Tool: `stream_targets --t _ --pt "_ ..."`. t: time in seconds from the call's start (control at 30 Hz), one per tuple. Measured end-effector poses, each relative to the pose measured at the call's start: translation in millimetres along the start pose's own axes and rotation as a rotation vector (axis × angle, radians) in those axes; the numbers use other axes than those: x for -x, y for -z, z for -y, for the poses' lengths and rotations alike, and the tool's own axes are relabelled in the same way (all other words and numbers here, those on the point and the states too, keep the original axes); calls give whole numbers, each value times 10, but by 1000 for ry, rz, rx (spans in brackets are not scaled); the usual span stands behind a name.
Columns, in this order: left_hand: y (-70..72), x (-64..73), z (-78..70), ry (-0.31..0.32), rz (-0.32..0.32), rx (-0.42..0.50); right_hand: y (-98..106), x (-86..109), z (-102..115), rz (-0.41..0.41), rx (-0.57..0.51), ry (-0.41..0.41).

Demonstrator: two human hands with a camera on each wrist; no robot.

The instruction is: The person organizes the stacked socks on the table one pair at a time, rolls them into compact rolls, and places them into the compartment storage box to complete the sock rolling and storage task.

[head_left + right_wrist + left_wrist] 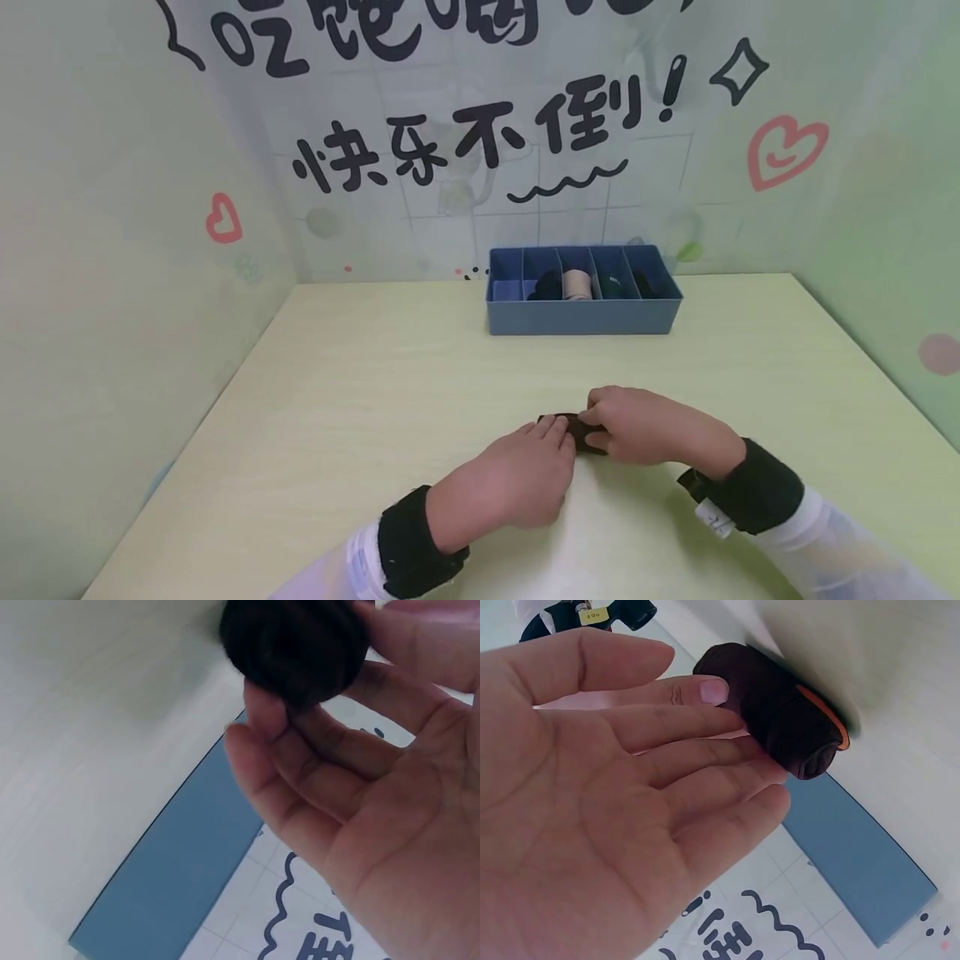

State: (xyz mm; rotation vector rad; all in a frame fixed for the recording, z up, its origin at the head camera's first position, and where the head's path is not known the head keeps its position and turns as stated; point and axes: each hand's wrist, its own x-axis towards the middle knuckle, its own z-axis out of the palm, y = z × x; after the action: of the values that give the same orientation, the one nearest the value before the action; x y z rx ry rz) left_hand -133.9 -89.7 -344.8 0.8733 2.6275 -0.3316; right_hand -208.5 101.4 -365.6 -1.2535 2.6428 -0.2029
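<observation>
A dark rolled-up cloth (576,430) lies on the table between the two hands. In the left wrist view the cloth roll (784,705) is a short thick cylinder with an orange strip along one edge. My left hand (513,475) rests its straight fingers against the roll's left part. With curled fingers and thumb, my right hand (648,427) pinches the other end. Seen from the right wrist, the round coiled end of the roll (296,649) sits at the fingertips of the right hand (382,780).
At the back of the table (360,367) stands a blue divided box (577,318). It holds a pale pink roll (577,285) and several dark rolls in separate compartments. A printed sheet covers the wall behind, and walls flank the table on both sides.
</observation>
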Motion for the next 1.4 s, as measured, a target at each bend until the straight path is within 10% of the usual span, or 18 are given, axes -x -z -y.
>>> stream_targets --t 0.3,0.53,0.8,0.97,1.17,1.4 --pt "5 12 10 -5 -19 -20 21 -18 -31 -24 -79 7" --pt "-19 -3 35 7 -165 116 -4 -9 -54 -9 -251 -90" --pt "-62 -72 105 45 28 272 -28 -79 -90 -9 -499 -241" --pt "12 -107 242 24 -45 321 90 -77 -128 -81 -659 -342" --pt "223 -195 518 70 -344 818 515 -97 -190 -283 -811 -412" --pt "382 -506 888 200 -584 1522 751 -578 -243 -429 -930 -490"
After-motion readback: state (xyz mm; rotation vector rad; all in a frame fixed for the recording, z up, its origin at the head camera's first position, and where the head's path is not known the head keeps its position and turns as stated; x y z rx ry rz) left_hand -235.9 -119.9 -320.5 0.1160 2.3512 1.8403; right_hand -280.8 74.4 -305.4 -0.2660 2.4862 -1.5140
